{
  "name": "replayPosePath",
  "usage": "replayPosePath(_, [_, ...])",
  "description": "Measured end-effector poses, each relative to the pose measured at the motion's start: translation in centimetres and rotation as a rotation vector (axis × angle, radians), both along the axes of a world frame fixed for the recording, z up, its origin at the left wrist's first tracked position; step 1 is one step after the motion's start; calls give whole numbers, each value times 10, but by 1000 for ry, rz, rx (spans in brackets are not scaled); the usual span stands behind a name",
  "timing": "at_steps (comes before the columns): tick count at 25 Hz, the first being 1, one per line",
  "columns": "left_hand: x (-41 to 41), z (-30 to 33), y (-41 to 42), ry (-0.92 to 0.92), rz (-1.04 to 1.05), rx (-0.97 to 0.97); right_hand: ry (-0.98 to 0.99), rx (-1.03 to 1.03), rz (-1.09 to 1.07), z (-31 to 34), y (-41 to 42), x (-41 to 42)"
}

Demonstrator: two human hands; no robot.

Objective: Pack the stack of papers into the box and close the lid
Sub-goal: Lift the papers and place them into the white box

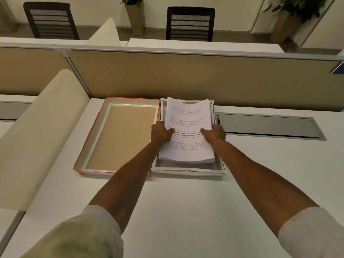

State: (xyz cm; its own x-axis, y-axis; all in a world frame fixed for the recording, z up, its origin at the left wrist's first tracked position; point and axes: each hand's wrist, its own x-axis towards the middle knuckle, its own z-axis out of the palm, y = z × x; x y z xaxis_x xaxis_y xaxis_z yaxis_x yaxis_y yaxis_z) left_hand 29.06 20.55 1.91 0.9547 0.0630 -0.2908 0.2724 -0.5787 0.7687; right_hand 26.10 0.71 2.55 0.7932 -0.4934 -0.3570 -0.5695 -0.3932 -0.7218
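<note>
A thick stack of printed white papers hangs over the open white box on the desk, its far end sagging toward the box's back wall. My left hand grips the stack's left edge, thumb on top. On the opposite edge my right hand holds it the same way. The box's near inner floor shows grey below the stack. Beside the box on the left lies the red-edged lid, upside down, with a tan inner panel.
A tan partition wall runs right behind the box and lid. A cream curved divider borders the desk on the left. A grey cable hatch sits flush in the desk right of the box. White desk surface spreads in front.
</note>
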Motion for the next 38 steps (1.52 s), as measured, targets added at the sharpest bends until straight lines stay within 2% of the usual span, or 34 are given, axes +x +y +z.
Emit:
replayPosePath(11, [-11,-29,-13,-91,-88,136,-61,-289,75,-19,14,-11])
replayPosePath(17, [-18,-44,-20,-160,-193,384,-72,-473,291,-22,12,-23])
replayPosePath(20, [-19,-50,-20,-255,-184,401,15,-581,416,-23,12,-28])
replayPosePath(23, [-19,-47,-21,-388,-279,578,0,-564,393,-24,19,-35])
replayPosePath(25, [-21,-45,-20,-388,-291,601,-47,-594,389,-29,25,-43])
replayPosePath(29, [-34,-50,-17,-325,-289,525,-72,-655,463,-39,31,-60])
replayPosePath(33, [-55,-50,-10,-294,-310,386,-91,-575,459,-36,34,-67])
replayPosePath(38, [-101,-41,28,-418,-80,124,-290,-413,515,-27,77,-91])
